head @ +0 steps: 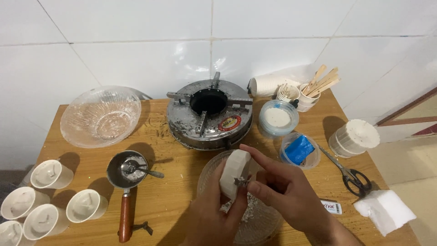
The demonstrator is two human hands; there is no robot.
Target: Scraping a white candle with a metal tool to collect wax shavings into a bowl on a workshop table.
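White wax block (235,172) upright, tilted right; left hand (214,214) clasps, right hand (284,191) pinches base.

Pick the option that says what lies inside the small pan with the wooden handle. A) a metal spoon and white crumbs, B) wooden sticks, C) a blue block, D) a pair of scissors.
A: the small pan left of the hands holds a metal spoon lying among white crumbs, while the scissors lie on the table at the right.
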